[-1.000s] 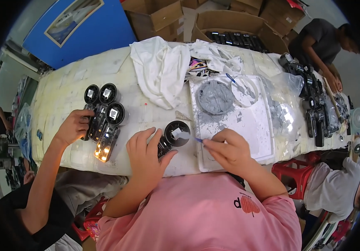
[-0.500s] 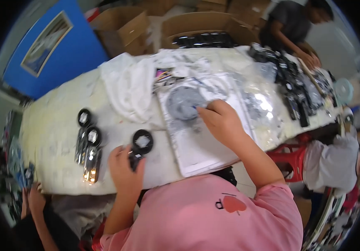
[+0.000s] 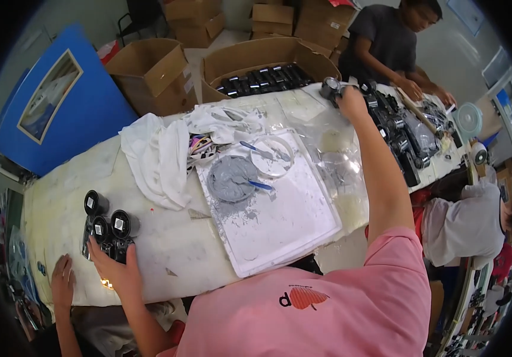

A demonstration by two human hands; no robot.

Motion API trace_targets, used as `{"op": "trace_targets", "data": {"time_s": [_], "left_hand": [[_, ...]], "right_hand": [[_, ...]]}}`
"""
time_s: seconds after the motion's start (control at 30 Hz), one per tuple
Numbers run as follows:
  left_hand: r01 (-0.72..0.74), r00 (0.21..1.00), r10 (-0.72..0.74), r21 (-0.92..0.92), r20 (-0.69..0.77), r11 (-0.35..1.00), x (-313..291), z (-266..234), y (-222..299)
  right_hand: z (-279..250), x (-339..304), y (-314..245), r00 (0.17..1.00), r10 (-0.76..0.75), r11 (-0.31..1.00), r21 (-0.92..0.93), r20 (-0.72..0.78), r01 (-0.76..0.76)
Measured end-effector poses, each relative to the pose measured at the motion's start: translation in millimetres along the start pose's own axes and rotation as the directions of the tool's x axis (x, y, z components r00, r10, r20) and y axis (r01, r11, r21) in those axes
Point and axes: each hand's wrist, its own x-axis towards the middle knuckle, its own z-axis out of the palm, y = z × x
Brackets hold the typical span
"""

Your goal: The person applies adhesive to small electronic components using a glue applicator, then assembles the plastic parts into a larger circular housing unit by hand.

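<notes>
Black round-headed parts (image 3: 121,224) with white patches on their faces stand together at the left of the table. My left hand (image 3: 117,269) is closed round the body of the nearest of these. Far to the right, my stretched-out right hand (image 3: 352,102) grips another black round-headed part (image 3: 331,88) at the edge of a pile of similar black parts (image 3: 392,122). Between my arms lies a white board (image 3: 280,220). On it are a round mass of grey paste (image 3: 231,178) with a blue-handled spatula (image 3: 260,185) in it, and a white round lid (image 3: 274,157) bearing a second blue-handled tool (image 3: 248,146).
A white cloth (image 3: 158,160) lies left of the board, clear plastic sheeting (image 3: 339,154) right of it. A co-worker (image 3: 381,47) handles things at the far right; another person's hand (image 3: 62,279) rests at the near left. Cardboard boxes (image 3: 208,62) stand beyond the table.
My left hand has moved left with its part to the other two. My right hand has let go of the spatula and reached to the far right pile.
</notes>
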Motion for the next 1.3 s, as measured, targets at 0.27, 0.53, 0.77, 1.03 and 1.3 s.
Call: {"op": "trace_targets", "data": {"time_s": [0.27, 0.53, 0.77, 1.03, 1.3], "left_hand": [[0.095, 0.991, -0.092, 0.033, -0.094, 0.995, 26.5, 5.5, -39.6], [-0.308, 0.919, 0.381, -0.786, -0.101, 0.535, 36.1, 0.4, 104.5], [0.056, 0.966, 0.257, -0.993, 0.026, -0.108, 1.8, -0.9, 199.8], [-0.431, 0.623, 0.696, -0.585, 0.357, 0.687, 12.3, -41.6, 117.0], [-0.379, 0.719, 0.567, -0.458, 0.402, 0.804, -27.2, -3.6, 69.8]], "right_hand": [[-8.8, -15.4, -5.7, 0.97, 0.204, 0.906, 0.348, 0.135, -0.239], [-96.5, -121.6, -117.8, 0.935, -0.354, 0.1, 0.993, -0.025, 0.064], [-110.3, -237.4, -197.5, 0.615, -0.769, -0.07, 0.979, -0.176, 0.193], [-42.1, -134.1, -68.1, 0.958, -0.198, 0.977, 0.126, 0.209, 0.174], [-2.3, -118.3, -53.5, 0.966, -0.196, 0.973, 0.152, 0.167, 0.171]]}}
